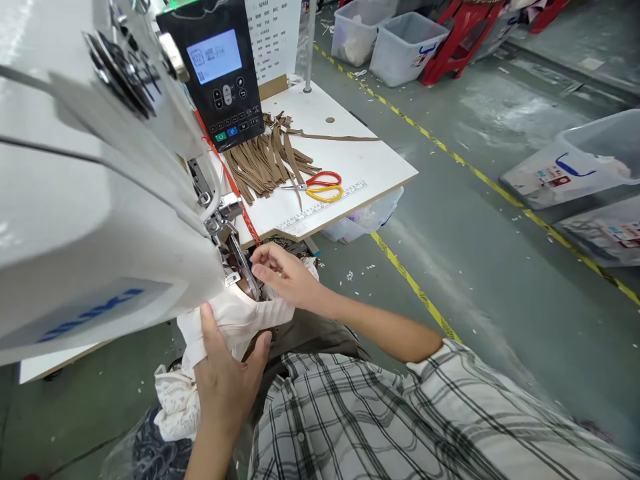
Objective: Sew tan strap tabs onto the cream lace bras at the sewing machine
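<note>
A white garment piece (237, 317) with a smooth, cup-like part lies under the needle area of a white sewing machine (125, 233). On its near side, my left hand (225, 373) holds the cloth, index finger on top and thumb apart; the other fingers are partly hidden. My right hand (283, 273) is beside the metal guide (243, 267), thumb and fingers curled together. Whatever it may pinch is too small or hidden to make out. White patterned cloth (177, 403) hangs below my left hand.
Brown strips (270, 160) and scissors (323, 187) with red and yellow handles lie on the white table (360, 157). A control panel (215, 73) stands behind. A red ribbon (235, 190) runs towards the machine. Plastic bins (407, 47) and a red stool (460, 40) stand on the floor.
</note>
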Demonstrator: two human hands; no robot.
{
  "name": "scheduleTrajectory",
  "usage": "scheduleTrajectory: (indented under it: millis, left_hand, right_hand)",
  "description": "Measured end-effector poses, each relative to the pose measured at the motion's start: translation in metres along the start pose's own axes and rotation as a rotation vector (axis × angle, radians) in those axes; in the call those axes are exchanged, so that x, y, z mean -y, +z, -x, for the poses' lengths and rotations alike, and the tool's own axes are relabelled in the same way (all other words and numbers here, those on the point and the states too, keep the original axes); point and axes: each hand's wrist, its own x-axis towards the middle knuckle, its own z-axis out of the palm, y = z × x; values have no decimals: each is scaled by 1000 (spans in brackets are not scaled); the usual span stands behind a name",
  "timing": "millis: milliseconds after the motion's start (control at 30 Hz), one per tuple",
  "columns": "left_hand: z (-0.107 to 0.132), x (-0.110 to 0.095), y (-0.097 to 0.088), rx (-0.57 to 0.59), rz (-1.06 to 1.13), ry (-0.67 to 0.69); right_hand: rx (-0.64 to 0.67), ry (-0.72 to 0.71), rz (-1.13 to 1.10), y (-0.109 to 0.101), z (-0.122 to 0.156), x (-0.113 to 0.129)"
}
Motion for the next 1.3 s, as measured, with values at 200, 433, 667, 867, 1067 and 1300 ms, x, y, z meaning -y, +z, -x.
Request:
scheduleTrajectory:
  millis: [200, 433, 667, 867, 1067, 1300]
  left_hand:
    - [37, -30, 19, -70, 130, 189]
    - [51, -26, -8, 343, 495, -18]
    - [4, -18, -25, 99, 268, 546]
    - [0, -9, -9, 477, 534, -111]
    - [4, 0, 8, 857, 1604, -675]
    - [13, 7, 10, 546, 1237, -433]
  right_hand:
    - [124, 23, 147, -4, 40, 5]
    - [137, 333, -473, -18, 67, 4]
    - [486, -32, 113, -17, 68, 24]
    - [217, -573, 891, -5, 71, 12]
    - [136, -643, 807, -4, 66, -7]
    - [4, -441, 581, 6, 77, -4]
